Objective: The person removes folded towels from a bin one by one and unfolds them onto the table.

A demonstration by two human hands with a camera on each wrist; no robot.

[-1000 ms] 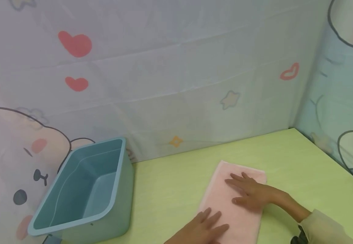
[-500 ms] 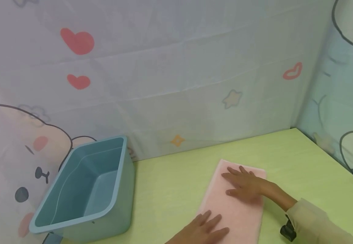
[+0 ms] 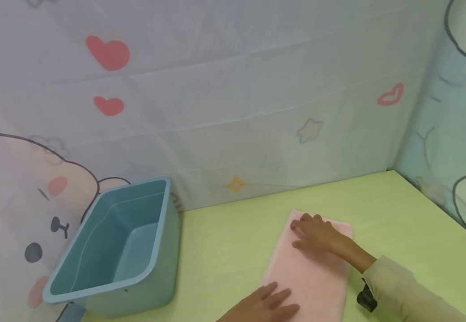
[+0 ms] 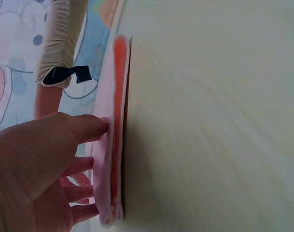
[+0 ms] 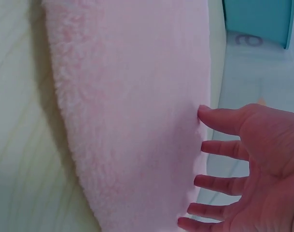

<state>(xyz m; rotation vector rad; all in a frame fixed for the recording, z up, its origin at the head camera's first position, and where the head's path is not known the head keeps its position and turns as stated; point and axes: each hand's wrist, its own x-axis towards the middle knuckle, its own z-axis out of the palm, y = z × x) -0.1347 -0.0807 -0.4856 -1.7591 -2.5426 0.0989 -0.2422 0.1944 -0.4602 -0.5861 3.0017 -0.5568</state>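
I see the folded pink cloth (image 3: 317, 281) lying flat on the pale green worktop (image 3: 217, 250), right of centre in the head view and running off the lower edge. The left hand (image 3: 262, 306) rests on the cloth's near left side with its fingers spread — its grip is wide and holds nothing. From the left wrist view I can make out the cloth's layers edge-on, with a deeper red-orange showing between them beside the thumb.

The right hand (image 3: 317, 235) lies near the cloth's far end, its fingers a little bent and its thumb apart. That grip is wide too; my right wrist view gives me 4 fingers and the thumb separated, and a fluffy edge along 1 side of the cloth. A beige sleeve (image 3: 402, 286) covers the right forearm, with a black fitting (image 3: 366, 298) at the cuff.

Well to the left of the cloth I have a blue tub (image 3: 164, 277) — beside the printed backdrop (image 3: 217, 67), which shows 3 pink hearts.
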